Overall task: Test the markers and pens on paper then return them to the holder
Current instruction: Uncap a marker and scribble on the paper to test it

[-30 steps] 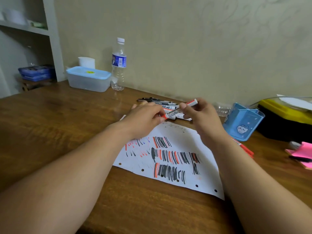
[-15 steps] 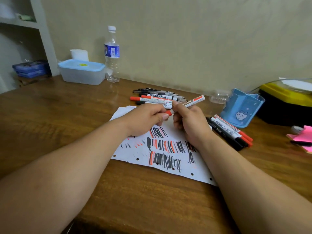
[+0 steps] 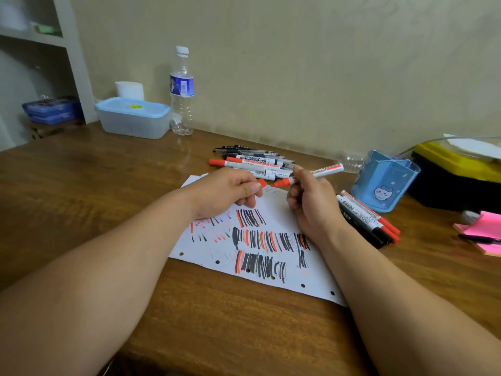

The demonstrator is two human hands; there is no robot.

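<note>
The right hand [image 3: 311, 202] has its grip curled round a red marker [image 3: 326, 169], fingers and thumb pinching the barrel close to the tip end, so that the white body slants up and to the right past the knuckles and the bare red tip points left. The left hand [image 3: 225, 194] has its grip pressed together on the marker's red cap [image 3: 262, 183], held between thumb and fingertips, its end facing the tip and just apart from it. Both hands hover low over a sheet of punched paper [image 3: 273, 202] that lies flat on the wooden table [image 3: 95, 202] and carries rows of short black and red test strokes. Behind the hands, near the wall, lies a loose pile of markers and pens [image 3: 252, 161], red-capped and black ones side by side. Just right of the right wrist a smaller row of markers [image 3: 366, 217] lies on the table, ends pointing towards the person. Beyond them stands the blue holder [image 3: 385, 183], upright, with a cat face on its front. Farther right are a yellow and black box [image 3: 455, 172] and pink sticky notes [image 3: 485, 234]. At the far left stand a lidded plastic container [image 3: 132, 119] and a water bottle [image 3: 181, 90].
</note>
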